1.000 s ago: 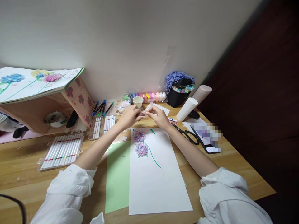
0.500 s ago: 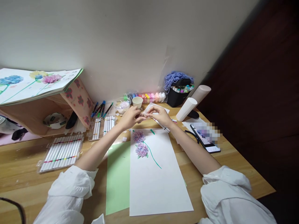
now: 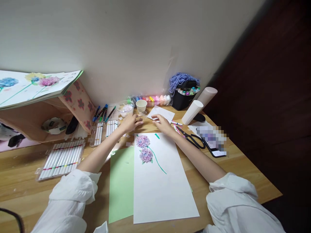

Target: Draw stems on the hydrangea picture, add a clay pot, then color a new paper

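My left hand (image 3: pixel 131 123) is over the table behind the large sheet, its fingers spread and nothing visible in them. To its right, my right hand (image 3: pixel 160 123) has its fingers apart, with a thin dark sliver at the fingertips too small to make out. Between and beyond the hands stands a paper cup (image 3: pixel 141 105), beside a clear bowl (image 3: pixel 126 111) of pale scraps. Near my right hand lies a small white sheet (image 3: pixel 162 113). The large white paper (image 3: pixel 165 194) bears two purple flower heads and a green stem, partly over a green sheet (image 3: pixel 121 184).
Marker sets (image 3: pixel 62 160) lie at the left, near a flower-patterned box (image 3: pixel 81 108) topped with painted paper. Black scissors (image 3: pixel 194 140), a phone (image 3: pixel 217 152) and white rolls (image 3: pixel 192 112) are at the right. Blue yarn (image 3: pixel 182 81) tops a black marker holder (image 3: pixel 181 100).
My hands have moved apart; they were close together at a small pale piece. My left hand has shifted left, and the scissors beside my right forearm show more fully.
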Action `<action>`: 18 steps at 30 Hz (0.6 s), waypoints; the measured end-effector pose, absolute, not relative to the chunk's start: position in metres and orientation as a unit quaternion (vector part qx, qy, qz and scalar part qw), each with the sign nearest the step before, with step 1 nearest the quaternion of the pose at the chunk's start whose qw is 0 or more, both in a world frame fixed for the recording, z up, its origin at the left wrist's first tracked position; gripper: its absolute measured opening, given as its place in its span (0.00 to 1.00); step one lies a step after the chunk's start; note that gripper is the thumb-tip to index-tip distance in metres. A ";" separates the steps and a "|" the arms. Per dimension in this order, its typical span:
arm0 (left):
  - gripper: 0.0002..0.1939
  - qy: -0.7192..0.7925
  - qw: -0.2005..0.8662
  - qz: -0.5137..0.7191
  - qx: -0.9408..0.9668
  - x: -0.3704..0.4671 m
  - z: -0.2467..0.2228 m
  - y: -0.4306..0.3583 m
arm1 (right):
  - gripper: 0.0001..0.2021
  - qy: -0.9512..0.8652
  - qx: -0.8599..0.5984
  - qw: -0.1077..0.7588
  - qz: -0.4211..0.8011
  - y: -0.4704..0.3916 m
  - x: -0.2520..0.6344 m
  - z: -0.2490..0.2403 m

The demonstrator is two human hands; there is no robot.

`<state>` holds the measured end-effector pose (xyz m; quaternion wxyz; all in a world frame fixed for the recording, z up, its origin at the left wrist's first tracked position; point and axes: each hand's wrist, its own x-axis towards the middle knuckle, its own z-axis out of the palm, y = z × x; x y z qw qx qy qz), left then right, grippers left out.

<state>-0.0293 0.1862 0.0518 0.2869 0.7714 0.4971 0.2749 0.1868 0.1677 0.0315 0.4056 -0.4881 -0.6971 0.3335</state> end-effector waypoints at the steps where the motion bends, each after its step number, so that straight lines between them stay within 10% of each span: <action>1: 0.13 0.504 0.305 0.295 0.752 -0.030 0.050 0.183 | 0.10 -0.692 -0.491 0.406 0.338 0.164 0.190 0.029; 18: 0.30 0.305 0.755 0.325 0.481 0.044 0.081 0.082 | 0.32 -0.835 -0.410 0.362 0.068 0.068 0.172 0.054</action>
